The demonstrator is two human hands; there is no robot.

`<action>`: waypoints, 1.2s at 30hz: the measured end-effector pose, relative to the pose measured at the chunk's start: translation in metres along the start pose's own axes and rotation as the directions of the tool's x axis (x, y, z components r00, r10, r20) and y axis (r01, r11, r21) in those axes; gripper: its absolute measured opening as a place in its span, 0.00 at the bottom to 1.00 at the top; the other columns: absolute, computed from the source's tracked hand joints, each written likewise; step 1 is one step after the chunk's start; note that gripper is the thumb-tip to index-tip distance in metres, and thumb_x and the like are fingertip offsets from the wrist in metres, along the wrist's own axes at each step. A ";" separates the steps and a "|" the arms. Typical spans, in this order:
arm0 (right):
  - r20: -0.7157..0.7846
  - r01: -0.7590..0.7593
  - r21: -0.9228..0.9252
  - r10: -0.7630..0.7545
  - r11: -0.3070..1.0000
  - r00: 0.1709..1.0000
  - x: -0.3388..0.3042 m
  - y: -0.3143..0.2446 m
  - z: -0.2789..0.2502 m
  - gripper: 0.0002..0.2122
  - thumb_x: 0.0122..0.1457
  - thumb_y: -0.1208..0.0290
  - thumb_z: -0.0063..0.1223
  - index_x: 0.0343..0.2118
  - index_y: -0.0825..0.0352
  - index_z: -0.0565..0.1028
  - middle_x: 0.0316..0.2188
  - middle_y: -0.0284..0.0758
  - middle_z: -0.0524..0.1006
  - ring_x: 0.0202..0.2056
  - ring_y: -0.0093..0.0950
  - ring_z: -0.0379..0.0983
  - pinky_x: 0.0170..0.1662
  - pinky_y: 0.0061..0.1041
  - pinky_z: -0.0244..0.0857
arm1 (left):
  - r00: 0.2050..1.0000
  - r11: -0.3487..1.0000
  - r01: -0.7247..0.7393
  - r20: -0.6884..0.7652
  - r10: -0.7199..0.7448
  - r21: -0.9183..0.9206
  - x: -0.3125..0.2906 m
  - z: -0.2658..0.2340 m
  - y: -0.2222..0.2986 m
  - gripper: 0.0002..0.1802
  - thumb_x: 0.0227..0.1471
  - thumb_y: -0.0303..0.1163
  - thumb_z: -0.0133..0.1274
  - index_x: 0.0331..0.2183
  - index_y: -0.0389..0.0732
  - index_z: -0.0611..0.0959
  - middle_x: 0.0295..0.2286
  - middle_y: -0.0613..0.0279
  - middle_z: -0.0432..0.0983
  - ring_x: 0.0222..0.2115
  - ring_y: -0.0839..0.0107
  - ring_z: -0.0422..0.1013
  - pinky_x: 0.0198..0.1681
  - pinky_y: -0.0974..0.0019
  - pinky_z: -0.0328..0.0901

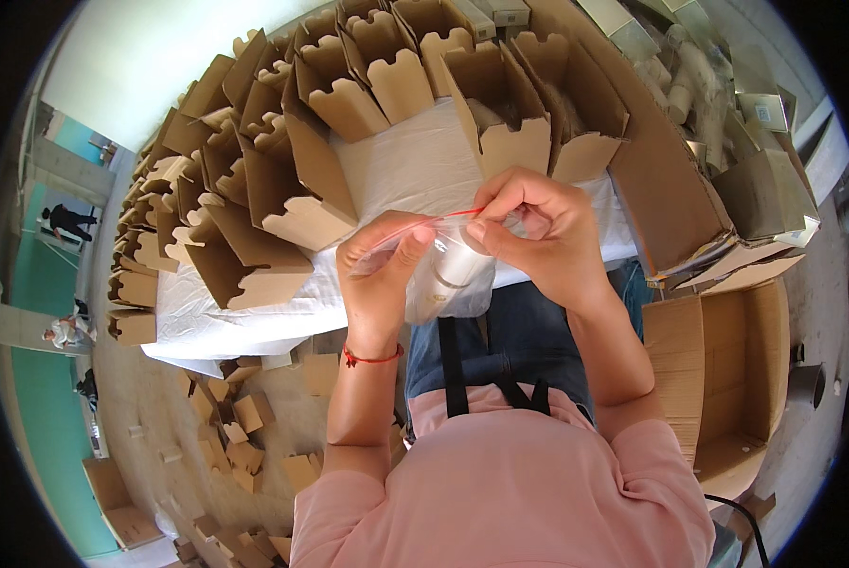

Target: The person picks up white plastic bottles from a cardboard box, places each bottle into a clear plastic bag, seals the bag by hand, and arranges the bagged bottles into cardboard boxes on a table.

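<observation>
A clear plastic zip bag [476, 298] hangs between my hands over the near edge of the table, its red-edged top uppermost. Inside it lies a white cylindrical item [455, 265] with a darker band around it; its exact kind I cannot make out. My left hand [379, 270], with a red string bracelet at the wrist, pinches the left end of the bag's top between thumb and fingers. At the right end, my right hand [543, 237] grips the red strip [463, 214] with thumb and forefinger. The remaining right fingers are curled.
Many open cardboard boxes [296, 180] crowd the white-covered table [401, 170]. A large carton [661, 180] stands at the right, near wrapped cylindrical items [694, 71]. Another open carton [727, 369] sits beside me at right. Small boxes [240, 431] litter the left floor; people [69, 222] are farther off.
</observation>
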State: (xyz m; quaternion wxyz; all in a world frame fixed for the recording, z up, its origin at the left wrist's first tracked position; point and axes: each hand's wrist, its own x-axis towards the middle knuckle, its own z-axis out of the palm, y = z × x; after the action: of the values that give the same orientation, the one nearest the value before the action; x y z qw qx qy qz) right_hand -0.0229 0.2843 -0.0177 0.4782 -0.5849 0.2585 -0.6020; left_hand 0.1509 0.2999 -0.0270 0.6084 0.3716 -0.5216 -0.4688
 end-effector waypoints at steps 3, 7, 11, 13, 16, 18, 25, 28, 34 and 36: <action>0.009 -0.079 0.070 0.079 0.994 0.997 0.002 0.003 -0.001 0.06 0.47 0.82 0.59 0.23 0.70 0.71 0.25 0.31 0.73 0.28 0.17 0.66 0.32 0.17 0.60 | 0.999 0.997 0.038 -0.003 -0.038 -0.063 0.002 0.002 -0.002 0.06 0.47 0.26 0.58 0.29 0.34 0.82 0.27 0.64 0.77 0.29 0.79 0.68 0.35 0.76 0.62; 0.002 -0.116 0.104 0.116 0.988 0.993 0.003 0.005 -0.005 0.06 0.48 0.82 0.59 0.23 0.70 0.71 0.26 0.32 0.73 0.28 0.16 0.67 0.33 0.17 0.61 | 0.998 0.998 0.065 0.004 -0.065 -0.027 0.005 0.003 -0.002 0.05 0.47 0.27 0.59 0.28 0.35 0.81 0.26 0.65 0.76 0.27 0.81 0.67 0.34 0.78 0.61; 0.008 -0.114 0.100 0.114 0.988 0.993 0.004 0.005 -0.006 0.05 0.49 0.84 0.55 0.24 0.70 0.71 0.29 0.34 0.73 0.30 0.17 0.67 0.32 0.15 0.60 | 0.999 0.998 0.048 -0.016 -0.048 0.034 0.007 0.004 0.002 0.07 0.48 0.30 0.59 0.26 0.36 0.81 0.23 0.68 0.75 0.25 0.83 0.65 0.31 0.79 0.60; 0.012 -0.116 0.086 0.116 0.989 0.993 0.005 0.005 -0.007 0.05 0.50 0.84 0.55 0.24 0.70 0.71 0.29 0.34 0.73 0.29 0.17 0.67 0.32 0.15 0.60 | 0.998 0.997 0.061 -0.030 -0.059 0.057 0.008 0.001 0.002 0.08 0.49 0.32 0.58 0.26 0.36 0.81 0.22 0.70 0.74 0.24 0.84 0.64 0.29 0.79 0.58; 0.009 -0.139 0.074 0.138 0.988 0.990 0.006 0.005 -0.006 0.04 0.51 0.83 0.55 0.24 0.70 0.71 0.28 0.34 0.74 0.28 0.17 0.67 0.31 0.15 0.60 | 0.998 0.997 0.037 -0.049 -0.033 0.068 0.007 0.001 -0.001 0.10 0.50 0.34 0.57 0.26 0.36 0.81 0.21 0.71 0.73 0.23 0.84 0.63 0.27 0.79 0.57; 0.010 -0.150 0.086 0.150 0.985 0.989 0.006 0.006 -0.005 0.04 0.51 0.83 0.54 0.25 0.70 0.71 0.28 0.34 0.74 0.28 0.16 0.67 0.31 0.15 0.60 | 0.998 0.995 0.043 -0.057 -0.038 0.089 0.007 0.000 -0.001 0.10 0.49 0.35 0.58 0.26 0.36 0.81 0.21 0.71 0.73 0.23 0.84 0.63 0.26 0.79 0.57; -0.018 -0.122 0.103 0.125 0.987 0.992 0.008 0.010 -0.007 0.04 0.50 0.81 0.57 0.24 0.70 0.72 0.25 0.32 0.75 0.28 0.17 0.68 0.31 0.17 0.62 | 0.999 0.995 0.049 0.017 -0.050 0.083 0.010 -0.005 0.002 0.08 0.44 0.27 0.62 0.29 0.36 0.82 0.24 0.69 0.75 0.25 0.83 0.67 0.30 0.80 0.61; -0.007 -0.110 0.105 0.112 0.988 0.994 0.007 0.008 -0.007 0.04 0.49 0.81 0.57 0.24 0.70 0.72 0.25 0.32 0.75 0.28 0.17 0.68 0.32 0.17 0.62 | 0.996 0.995 0.089 0.010 -0.089 0.040 0.010 -0.005 0.002 0.08 0.44 0.26 0.62 0.29 0.36 0.82 0.24 0.69 0.75 0.25 0.83 0.67 0.30 0.80 0.60; -0.012 -0.085 0.047 0.086 0.995 0.996 0.007 0.006 -0.005 0.05 0.49 0.81 0.58 0.24 0.70 0.72 0.25 0.32 0.75 0.28 0.17 0.68 0.33 0.18 0.63 | 0.989 0.989 0.146 0.001 -0.146 0.028 0.009 -0.008 0.005 0.07 0.45 0.29 0.61 0.28 0.36 0.82 0.23 0.70 0.74 0.24 0.84 0.65 0.29 0.79 0.59; -0.016 -0.082 0.039 0.082 0.996 0.996 0.007 0.005 -0.005 0.05 0.49 0.81 0.58 0.24 0.70 0.72 0.25 0.32 0.75 0.28 0.17 0.68 0.33 0.18 0.63 | 0.992 0.992 0.123 -0.009 -0.123 0.042 0.009 -0.007 0.005 0.07 0.45 0.29 0.61 0.28 0.36 0.82 0.23 0.71 0.74 0.24 0.84 0.64 0.28 0.79 0.58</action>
State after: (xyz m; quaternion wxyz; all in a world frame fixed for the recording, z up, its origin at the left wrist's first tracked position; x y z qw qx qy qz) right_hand -0.0252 0.2749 -0.0201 0.5112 -0.5594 0.2751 -0.5916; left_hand 0.1585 0.2927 -0.0213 0.5721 0.4172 -0.5055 -0.4931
